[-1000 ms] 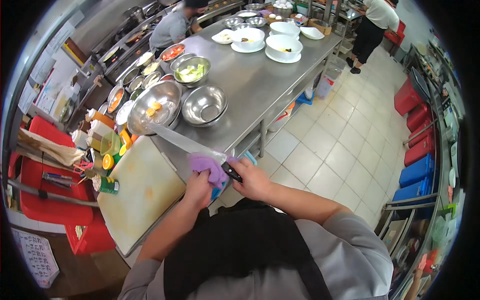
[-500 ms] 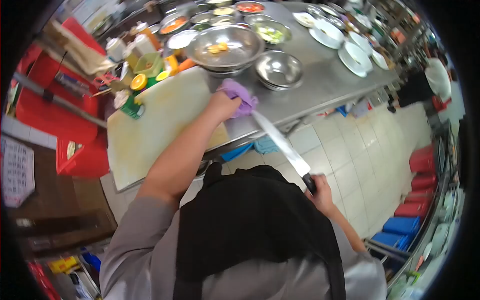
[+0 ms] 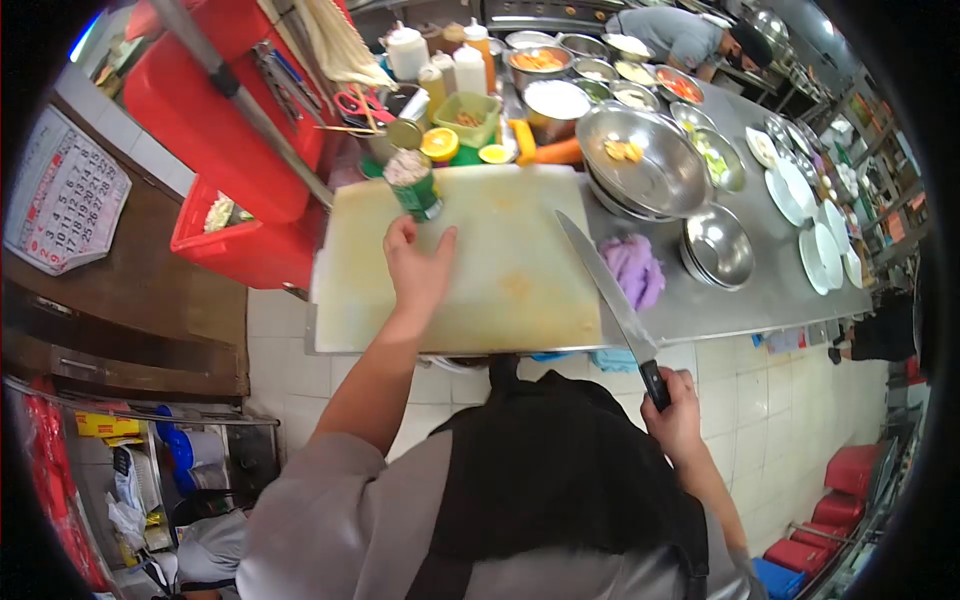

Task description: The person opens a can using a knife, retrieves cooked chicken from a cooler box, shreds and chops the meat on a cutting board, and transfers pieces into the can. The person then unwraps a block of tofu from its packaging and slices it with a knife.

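Observation:
My right hand (image 3: 674, 412) grips the black handle of a long kitchen knife (image 3: 610, 285), its blade slanting up and left past the cutting board's right edge. Over the near part of the white cutting board (image 3: 480, 260), my left hand (image 3: 418, 268) is open, thumb and fingers apart and nothing in it. Just beyond its fingertips stands a green can (image 3: 415, 188), filled to the top with something pale and chunky. A crumpled purple cloth (image 3: 632, 270) lies on the steel counter to the right of the board, beside the blade.
A large steel bowl (image 3: 645, 160) with yellow pieces and smaller stacked bowls (image 3: 718, 248) stand right of the board. Behind it are a halved orange (image 3: 439, 145), a carrot (image 3: 555, 152) and squeeze bottles (image 3: 470, 70). A red bin (image 3: 240, 235) is at left. Another person (image 3: 685, 40) bends at the far counter.
My left hand has let go of the purple cloth and moved left over the board toward the green can. The knife stays in my right hand. The view has turned left.

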The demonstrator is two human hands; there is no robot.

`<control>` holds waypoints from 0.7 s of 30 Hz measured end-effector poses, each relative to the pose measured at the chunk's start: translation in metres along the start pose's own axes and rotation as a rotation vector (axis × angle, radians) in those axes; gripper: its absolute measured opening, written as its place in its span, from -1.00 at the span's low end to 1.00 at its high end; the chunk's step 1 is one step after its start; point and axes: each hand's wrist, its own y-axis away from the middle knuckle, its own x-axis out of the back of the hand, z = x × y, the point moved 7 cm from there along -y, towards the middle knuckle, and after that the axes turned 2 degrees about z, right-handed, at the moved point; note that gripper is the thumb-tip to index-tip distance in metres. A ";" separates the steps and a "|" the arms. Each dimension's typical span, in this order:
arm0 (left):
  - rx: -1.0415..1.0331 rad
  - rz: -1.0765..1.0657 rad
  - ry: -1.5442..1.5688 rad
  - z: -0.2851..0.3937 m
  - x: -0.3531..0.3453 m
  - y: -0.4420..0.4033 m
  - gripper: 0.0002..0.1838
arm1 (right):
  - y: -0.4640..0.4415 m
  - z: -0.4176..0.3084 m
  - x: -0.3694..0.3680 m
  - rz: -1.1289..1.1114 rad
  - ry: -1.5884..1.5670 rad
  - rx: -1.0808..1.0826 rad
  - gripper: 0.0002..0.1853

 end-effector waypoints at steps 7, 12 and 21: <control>0.008 0.050 0.236 -0.027 -0.035 -0.075 -0.01 | -0.108 -0.065 -0.073 -0.157 0.130 0.027 -0.45; -0.067 0.129 0.204 -0.036 -0.046 -0.084 -0.15 | -0.118 -0.055 -0.088 -0.296 0.192 0.029 -0.33; -0.087 0.046 0.212 0.007 -0.037 -0.057 -0.18 | -0.074 -0.009 -0.002 -0.032 -0.022 0.057 -0.46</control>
